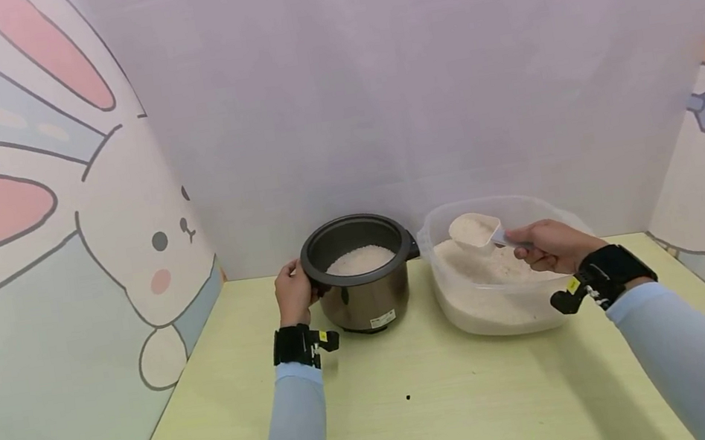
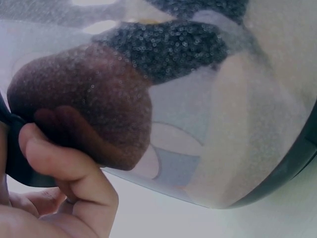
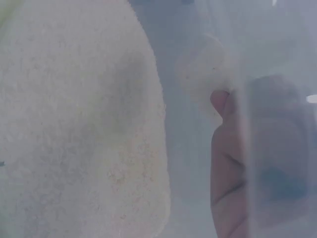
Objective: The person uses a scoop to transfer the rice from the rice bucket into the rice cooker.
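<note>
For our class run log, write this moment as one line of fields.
left hand grips pot side | right hand holds scoop of rice over tub | pot holds some rice

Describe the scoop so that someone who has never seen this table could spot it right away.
On the yellow-green table stand a dark pot and, to its right, a clear plastic tub of white grain. Above that tub, the right hand pinches a small scoop by its handle. It is the only item off the table, pale and heaped with grain.
</note>
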